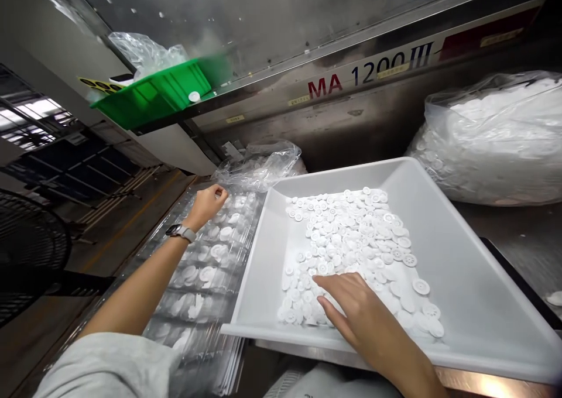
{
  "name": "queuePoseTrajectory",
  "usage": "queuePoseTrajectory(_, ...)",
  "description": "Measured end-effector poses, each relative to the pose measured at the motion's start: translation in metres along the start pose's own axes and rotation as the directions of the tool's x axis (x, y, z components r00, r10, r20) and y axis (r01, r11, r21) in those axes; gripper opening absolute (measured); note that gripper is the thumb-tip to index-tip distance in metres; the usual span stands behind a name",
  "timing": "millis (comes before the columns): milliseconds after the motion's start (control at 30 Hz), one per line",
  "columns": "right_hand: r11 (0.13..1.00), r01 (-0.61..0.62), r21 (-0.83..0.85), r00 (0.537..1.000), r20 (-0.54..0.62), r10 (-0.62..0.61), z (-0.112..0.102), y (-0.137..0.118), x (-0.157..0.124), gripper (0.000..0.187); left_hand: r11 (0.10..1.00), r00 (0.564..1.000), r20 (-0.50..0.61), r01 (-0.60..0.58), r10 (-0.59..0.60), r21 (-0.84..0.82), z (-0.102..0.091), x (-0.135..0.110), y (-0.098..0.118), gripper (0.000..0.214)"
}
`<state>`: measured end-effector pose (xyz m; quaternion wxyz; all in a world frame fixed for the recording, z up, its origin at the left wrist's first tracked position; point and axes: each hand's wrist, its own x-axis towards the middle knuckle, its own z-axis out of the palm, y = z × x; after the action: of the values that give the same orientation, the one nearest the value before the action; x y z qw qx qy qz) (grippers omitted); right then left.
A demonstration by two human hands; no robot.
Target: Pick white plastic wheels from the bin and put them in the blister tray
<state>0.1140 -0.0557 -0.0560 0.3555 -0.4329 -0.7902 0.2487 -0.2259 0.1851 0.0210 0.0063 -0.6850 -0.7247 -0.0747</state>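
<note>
A white plastic tray (465,281) holds a heap of small white plastic gear discs (351,240). My right hand (355,310) lies on the discs near the tray's front edge, fingers stretched and slightly curled over them. My left hand (206,205), with a watch on the wrist, reaches out over a clear blister sheet (206,275) with several pockets holding white discs. Its fingers are curled in a pinch at the sheet's far end; what they hold is too small to see.
A large clear bag of white parts (496,140) sits at the right. A crumpled clear bag (259,167) lies behind the sheet. A green bin (153,93) stands on the machine ledge marked MA 1200 III (373,73). A fan (30,246) is at the left.
</note>
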Motion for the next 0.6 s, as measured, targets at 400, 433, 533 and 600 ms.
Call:
queuePoseTrajectory(400,0.999,-0.024,-0.035,0.999,0.042,0.026,0.002,0.001,0.000,0.016,0.994,0.998,0.025,-0.054,0.052,0.095,0.002,0.013,0.014,0.037)
queuePoseTrajectory(433,0.999,-0.024,-0.042,0.999,0.044,0.026,0.003,0.001,0.000,0.016,0.994,0.998,0.020,-0.054,0.052,0.100,0.002,0.012,0.014,0.038)
queuePoseTrajectory(533,0.998,-0.018,-0.063,0.999,0.047,0.021,0.004,0.001,0.000,0.016,0.993,0.998,0.011,-0.061,0.060,0.102,0.000,0.010,0.010,0.038)
queuePoseTrajectory(600,0.997,-0.011,-0.077,0.999,0.047,0.015,0.004,0.000,0.001,0.014,0.993,0.998,0.014,-0.066,0.065,0.093,-0.002,0.008,0.007,0.038)
